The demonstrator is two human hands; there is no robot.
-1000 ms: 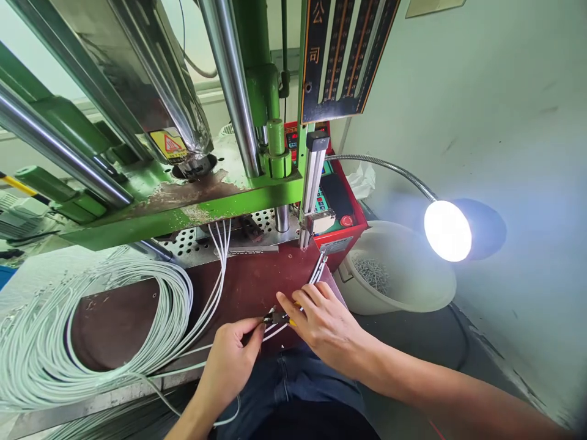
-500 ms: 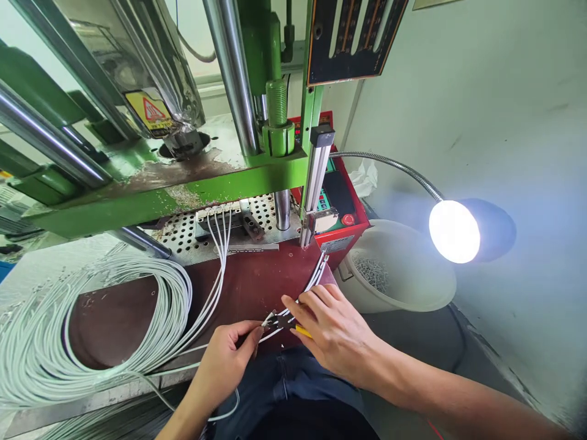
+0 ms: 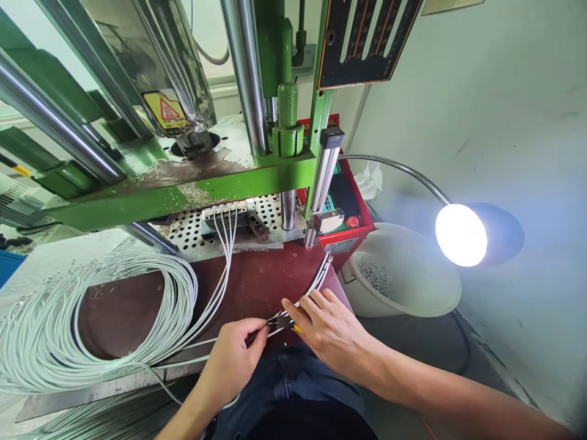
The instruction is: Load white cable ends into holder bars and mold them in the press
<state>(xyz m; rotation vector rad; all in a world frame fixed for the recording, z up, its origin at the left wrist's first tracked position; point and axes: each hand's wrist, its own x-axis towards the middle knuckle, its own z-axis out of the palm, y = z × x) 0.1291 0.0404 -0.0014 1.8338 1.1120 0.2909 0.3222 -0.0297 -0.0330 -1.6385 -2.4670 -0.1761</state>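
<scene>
My left hand (image 3: 233, 360) pinches the end of a white cable (image 3: 257, 335) at the front edge of the dark red worktop (image 3: 257, 287). My right hand (image 3: 328, 330) is closed round small yellow-handled cutters (image 3: 287, 322), whose jaws meet the cable end just beyond my left fingertips. A few more white cables (image 3: 316, 282) run from under my right hand toward the machine. A large coil of white cable (image 3: 96, 318) lies on the left, and several strands (image 3: 227, 244) lead from it into the mold under the green press (image 3: 183, 183).
A red control box (image 3: 342, 208) stands behind the worktop at right. Beside it sits a white basin (image 3: 408, 287) holding small scraps, with a lit gooseneck lamp (image 3: 461, 235) above it. Steel columns (image 3: 247, 79) rise from the press. A wall is on the right.
The view has shifted slightly. My hands have stayed together at the cable end, with the cutters' jaws drawn closer to my left fingertips.
</scene>
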